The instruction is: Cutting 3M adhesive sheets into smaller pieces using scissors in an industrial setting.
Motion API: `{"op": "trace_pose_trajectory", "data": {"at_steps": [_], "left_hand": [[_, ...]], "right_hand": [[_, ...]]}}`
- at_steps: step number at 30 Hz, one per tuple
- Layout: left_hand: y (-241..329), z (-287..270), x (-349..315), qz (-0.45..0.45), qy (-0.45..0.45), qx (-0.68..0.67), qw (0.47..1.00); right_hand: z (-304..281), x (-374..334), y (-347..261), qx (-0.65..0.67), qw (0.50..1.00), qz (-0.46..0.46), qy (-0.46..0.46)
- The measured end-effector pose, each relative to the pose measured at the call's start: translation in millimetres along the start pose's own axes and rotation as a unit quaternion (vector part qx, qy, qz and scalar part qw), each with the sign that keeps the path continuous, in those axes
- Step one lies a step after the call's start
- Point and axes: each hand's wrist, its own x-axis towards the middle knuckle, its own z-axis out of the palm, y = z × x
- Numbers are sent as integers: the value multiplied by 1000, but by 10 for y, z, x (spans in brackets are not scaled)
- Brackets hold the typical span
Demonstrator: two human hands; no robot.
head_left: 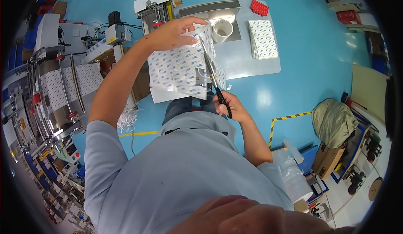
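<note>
My right hand (233,106) grips the black handles of a long pair of scissors (212,76). The blades point away from me and run along a white sheet with a blue printed pattern (170,68). I cannot tell whether the blades are parted. At the sheet's far end, my left hand (172,33) holds its edge between thumb and fingers, and the scissor tips come close to those fingers. The sheet hangs over the near edge of the machine in front of me. Just right of my left fingers stands a white roll core (222,29).
On the grey tabletop (241,64) lie a stack of printed sheets (263,39) and a red knobbly block (259,8). Another roller machine (61,87) with printed web stands at left. White shreds (128,118) hang beside my legs. A covered bundle (334,123) is at right.
</note>
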Motion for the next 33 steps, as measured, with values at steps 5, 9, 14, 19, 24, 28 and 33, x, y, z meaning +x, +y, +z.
{"op": "trace_pose_trajectory", "data": {"at_steps": [5, 9, 14, 19, 24, 28, 33], "left_hand": [[504, -95, -81, -21, -21, 44, 999], [563, -92, -23, 37, -61, 82, 994], [715, -5, 52, -1, -85, 41, 996], [861, 77, 99, -16, -80, 69, 994], [928, 118, 110, 22, -67, 51, 996], [949, 127, 132, -14, -77, 62, 995], [974, 138, 157, -28, -84, 72, 993]], "right_hand": [[-97, -143, -215, 16, 1000, -18, -7], [-229, -286, -325, -3, 999, -17, -37], [-395, -470, -446, 13, 997, -32, -66], [-458, -592, -560, -49, 998, -10, -24], [-446, -637, -583, -34, 999, -31, -22], [-460, -663, -614, -46, 999, -29, -2], [-515, -688, -592, -64, 998, -15, 7]]}}
